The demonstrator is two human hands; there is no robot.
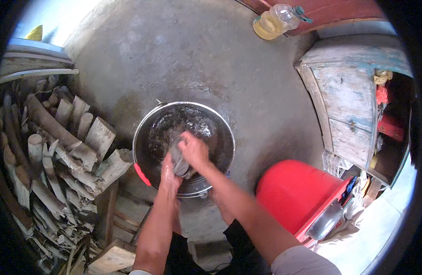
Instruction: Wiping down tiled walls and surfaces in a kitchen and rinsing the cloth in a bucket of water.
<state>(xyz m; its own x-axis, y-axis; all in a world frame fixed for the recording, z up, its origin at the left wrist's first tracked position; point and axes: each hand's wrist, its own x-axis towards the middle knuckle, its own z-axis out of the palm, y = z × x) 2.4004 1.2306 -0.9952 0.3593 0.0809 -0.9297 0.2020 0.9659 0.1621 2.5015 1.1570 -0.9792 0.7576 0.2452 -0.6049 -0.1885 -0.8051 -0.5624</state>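
Observation:
A round metal bucket (231, 137) with a shiny rim stands on the floor between my feet, with rippling water (197, 125) in it. Over its near half, my left hand (169, 173) holds a soft-looking grey item (180, 166), perhaps a cloth, from the left side. My right hand (193, 149) is blurred and presses on the item's upper right with curled fingers. The two hands hide part of the item, so its exact kind cannot be told. A red grip (142, 174) on the bucket's handle rests against the left rim.
Split firewood (70, 147) is piled at left, its ends reaching close to the bucket. A large red plastic tub (290, 192) lies tipped at right, below a worn wooden cabinet (345, 99). A plastic jug of yellowish liquid (274, 22) stands far back. The concrete floor (156, 62) looks wet.

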